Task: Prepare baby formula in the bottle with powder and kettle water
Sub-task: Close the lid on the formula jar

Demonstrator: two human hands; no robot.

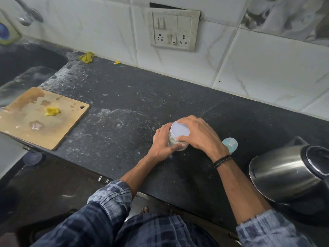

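A clear powder jar (176, 142) with a white lid (179, 131) stands on the black counter (124, 104). My left hand (162, 142) grips the jar's body from the left. My right hand (197, 134) curls over the lid's right edge from above. Just behind my right wrist, a baby bottle (230, 143) with a pale blue cap shows partly. A steel kettle (288, 173) with a black lid stands at the right near the counter's front edge.
A wooden cutting board (41, 118) with a yellow scrap lies at the left, beside a dark sink (26, 63). A socket panel (173, 30) is on the tiled wall. A yellow cloth (87, 57) lies at the counter's back.
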